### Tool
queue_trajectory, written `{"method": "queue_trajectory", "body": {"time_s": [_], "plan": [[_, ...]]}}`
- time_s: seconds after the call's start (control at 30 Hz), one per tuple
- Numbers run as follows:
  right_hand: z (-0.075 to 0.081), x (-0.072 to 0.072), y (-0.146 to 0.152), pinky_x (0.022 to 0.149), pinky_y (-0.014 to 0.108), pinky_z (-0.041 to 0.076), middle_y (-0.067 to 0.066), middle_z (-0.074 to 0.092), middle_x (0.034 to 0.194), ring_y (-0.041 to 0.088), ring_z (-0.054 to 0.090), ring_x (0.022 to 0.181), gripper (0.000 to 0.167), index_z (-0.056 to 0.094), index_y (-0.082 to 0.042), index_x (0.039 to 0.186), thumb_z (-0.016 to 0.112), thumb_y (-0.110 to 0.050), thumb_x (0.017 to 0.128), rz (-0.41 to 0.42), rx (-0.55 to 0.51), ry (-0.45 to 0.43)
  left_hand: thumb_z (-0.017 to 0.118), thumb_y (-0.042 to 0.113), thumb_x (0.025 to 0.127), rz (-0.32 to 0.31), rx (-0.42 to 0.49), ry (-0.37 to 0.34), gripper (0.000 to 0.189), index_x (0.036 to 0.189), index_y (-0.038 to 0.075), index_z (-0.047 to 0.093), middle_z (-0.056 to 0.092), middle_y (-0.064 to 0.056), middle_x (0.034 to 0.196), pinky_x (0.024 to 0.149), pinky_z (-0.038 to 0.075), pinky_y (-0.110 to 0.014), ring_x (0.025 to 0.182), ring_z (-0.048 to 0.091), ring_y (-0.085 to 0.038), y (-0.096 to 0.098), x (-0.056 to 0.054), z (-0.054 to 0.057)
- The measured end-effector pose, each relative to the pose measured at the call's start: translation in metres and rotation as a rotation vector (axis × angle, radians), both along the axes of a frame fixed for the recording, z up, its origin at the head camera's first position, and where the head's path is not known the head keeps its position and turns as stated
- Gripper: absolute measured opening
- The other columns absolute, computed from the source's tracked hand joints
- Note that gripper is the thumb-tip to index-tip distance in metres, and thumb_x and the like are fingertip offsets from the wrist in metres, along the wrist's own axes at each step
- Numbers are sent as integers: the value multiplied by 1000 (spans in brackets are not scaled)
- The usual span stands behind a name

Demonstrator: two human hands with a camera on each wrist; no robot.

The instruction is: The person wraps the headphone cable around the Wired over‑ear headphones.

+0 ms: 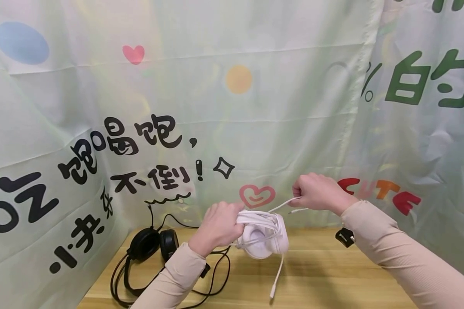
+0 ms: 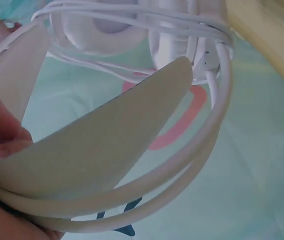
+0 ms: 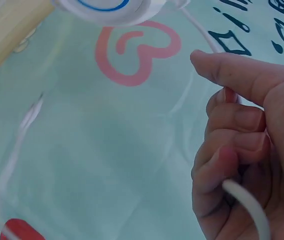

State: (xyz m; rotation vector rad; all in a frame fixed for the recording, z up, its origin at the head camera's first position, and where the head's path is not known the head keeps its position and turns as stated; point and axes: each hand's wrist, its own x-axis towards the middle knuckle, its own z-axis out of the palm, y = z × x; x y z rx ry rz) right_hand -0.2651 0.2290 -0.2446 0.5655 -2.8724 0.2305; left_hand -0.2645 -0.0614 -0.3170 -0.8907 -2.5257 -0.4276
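My left hand grips the headband of white headphones, holding them up above the table. Their ear cups hang at the far end of the band, with white cable wound around them in several loops. My right hand, up and to the right, has its fingers curled round a length of the white cable. From there the cable runs taut back toward the headphones. Another cable end with a plug dangles below the cups. A blurred loose strand shows in the right wrist view.
Black headphones with a coiled black cable lie on the left of the wooden table. Behind the table hangs a pale printed cloth, which also runs along both sides.
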Motion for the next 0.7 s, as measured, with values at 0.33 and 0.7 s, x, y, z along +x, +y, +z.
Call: {"method": "queue_trajectory", "body": {"time_s": [0.33,0.7], "plan": [[15,8,-2,58,29,31,-9,34,60,10,33,58,41,47,-21,63,75,-25,92,43,-111,-13,65,23,73,157,-67,106,15,83,19,55,46,2,59,45,33,-34,52,45,-20,0,-5,-11],[24,26,4,58,26,30,-10,32,58,9,30,56,44,46,-21,63,75,-27,95,67,-198,0,66,22,74,358,22,12,21,94,16,63,56,-5,68,51,40,-36,57,50,-23,-18,-27,-29]]}}
